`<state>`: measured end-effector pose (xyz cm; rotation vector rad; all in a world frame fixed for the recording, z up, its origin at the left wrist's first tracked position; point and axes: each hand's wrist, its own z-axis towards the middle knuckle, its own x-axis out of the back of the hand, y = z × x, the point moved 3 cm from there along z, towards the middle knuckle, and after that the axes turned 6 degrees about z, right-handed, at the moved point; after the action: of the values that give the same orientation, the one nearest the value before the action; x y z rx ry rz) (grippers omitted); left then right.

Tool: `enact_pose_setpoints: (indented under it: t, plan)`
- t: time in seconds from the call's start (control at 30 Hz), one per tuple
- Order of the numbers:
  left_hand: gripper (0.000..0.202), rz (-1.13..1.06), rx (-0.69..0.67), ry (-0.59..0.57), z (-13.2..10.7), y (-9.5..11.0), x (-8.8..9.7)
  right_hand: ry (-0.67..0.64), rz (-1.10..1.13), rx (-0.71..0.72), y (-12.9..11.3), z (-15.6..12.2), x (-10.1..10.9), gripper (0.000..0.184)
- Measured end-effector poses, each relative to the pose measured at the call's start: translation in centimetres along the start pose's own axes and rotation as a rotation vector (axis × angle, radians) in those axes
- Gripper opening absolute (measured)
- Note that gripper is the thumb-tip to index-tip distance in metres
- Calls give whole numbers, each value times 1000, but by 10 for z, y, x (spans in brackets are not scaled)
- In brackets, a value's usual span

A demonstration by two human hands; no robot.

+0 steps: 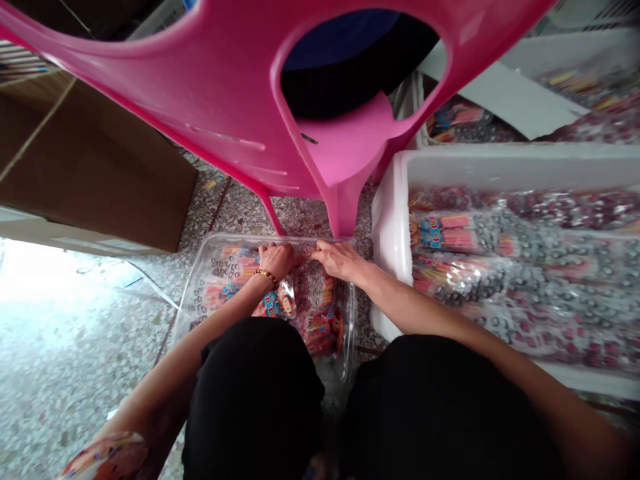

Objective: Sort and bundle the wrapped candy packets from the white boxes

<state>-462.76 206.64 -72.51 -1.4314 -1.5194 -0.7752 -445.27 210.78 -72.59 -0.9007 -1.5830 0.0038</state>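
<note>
My left hand (276, 259), with a beaded bracelet at the wrist, is curled over the far side of a clear plastic bin (186, 312). Its fingertips are hidden among the plastic packets. Close beside it, my right hand (336, 259) has its fingers pinched at a reddish plastic packet (304, 256). The bin holds several clear packets of thin pink and yellow sticks with round dark ends. A packet with a blue cartoon label (273, 305) lies below my left hand. Another red packet (320, 331) lies at the near right of the bin.
A pink plastic chair (220, 93) stands over the bin's far edge. On the right is a white foam box (393, 247) of similar packets, with another box behind it. A cardboard box (100, 167) stands left on the speckled floor (100, 347). My knees border the near side.
</note>
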Motion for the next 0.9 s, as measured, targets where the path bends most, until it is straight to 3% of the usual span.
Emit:
enact_pose_setpoints:
  t: [0.07,0.17,0.33,0.53,0.67,0.9]
  plan:
    - [31,52,-27,-15,-3,3,-1,-2,6,3,-1,0,1,44]
    - [33,93,-69,67,-10,9,-1,3,8,-2,-1,-1,1,43]
    - [23,34,64,98,-13,3,-4,8,15,5,-2,-2,2,41]
    - [23,-39,-14,143,-7,0,-5,13,5,11,-2,-1,3,40]
    - [20,-116,77,156,-7,0,-2,31,1,18,0,1,-2,39]
    - [18,-266,168,-69,4,-5,1,30,18,23,1,1,-3,40]
